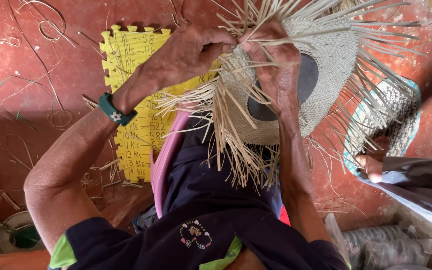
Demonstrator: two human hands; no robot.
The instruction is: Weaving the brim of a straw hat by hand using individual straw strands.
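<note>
Both hands are up at twelve o'clock on the straw hat (326, 65): left hand (193, 47) pinching loose straw strands (216, 107) at the brim edge, right hand (271, 65) pressing fingers closed on the weave. Crown looks woven; the brim's fringe is unfinished, much plaiting left.

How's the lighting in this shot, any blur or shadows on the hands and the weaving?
Head view: soft daylight, no glare; both the left hand and right hand look sharp on the woven straw piece; shadow darkens the red floor at left.
</note>
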